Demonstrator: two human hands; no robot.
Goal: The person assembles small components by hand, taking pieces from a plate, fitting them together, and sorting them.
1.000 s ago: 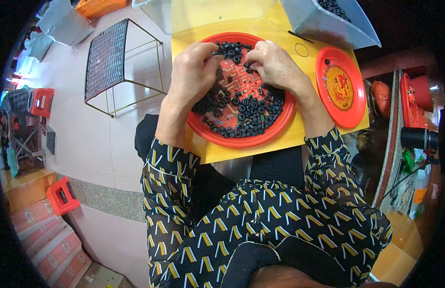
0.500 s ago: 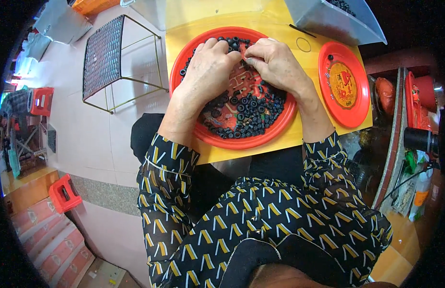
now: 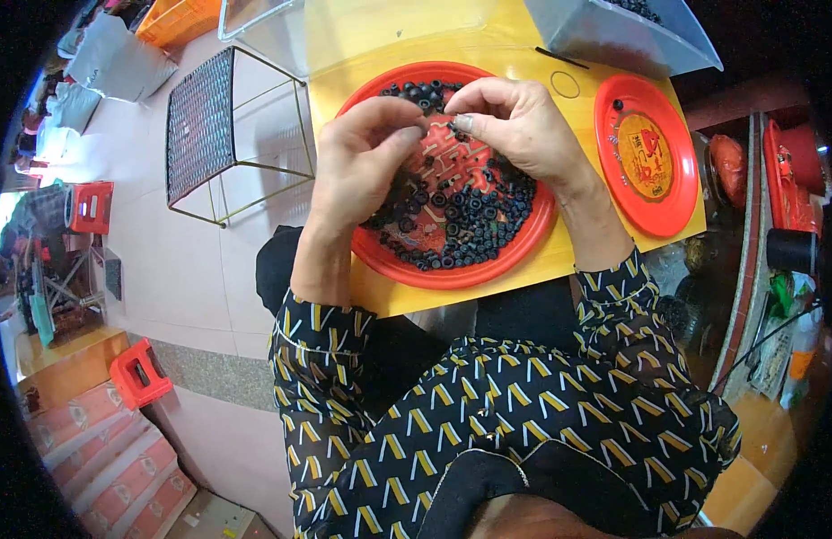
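Both my hands are raised over a round red tray [image 3: 452, 278] with a raised rim. Small black ring-shaped parts [image 3: 477, 225] lie loose in it, thickest on its near right side, with more at the far edge. My left hand [image 3: 366, 153] has thumb and forefinger pinched close together; whatever is between them is too small to make out. Facing it, my right hand [image 3: 523, 130] pinches a small black part [image 3: 458, 124] between thumb and fingertips. A narrow gap separates the two pinches.
To the right, a smaller red plate [image 3: 688, 148] holds a single black part [image 3: 618, 105]. A translucent bin [image 3: 613, 40] with black parts stands at the table's far right, near a dark stick [image 3: 561, 57] and a thin ring [image 3: 565, 84]. A woven stool [image 3: 200, 126] stands at left.
My hands have drawn back slightly from the tray's far side. The left hand has shifted left and turned, so its thumb and forefinger now show. The view has shifted a little.
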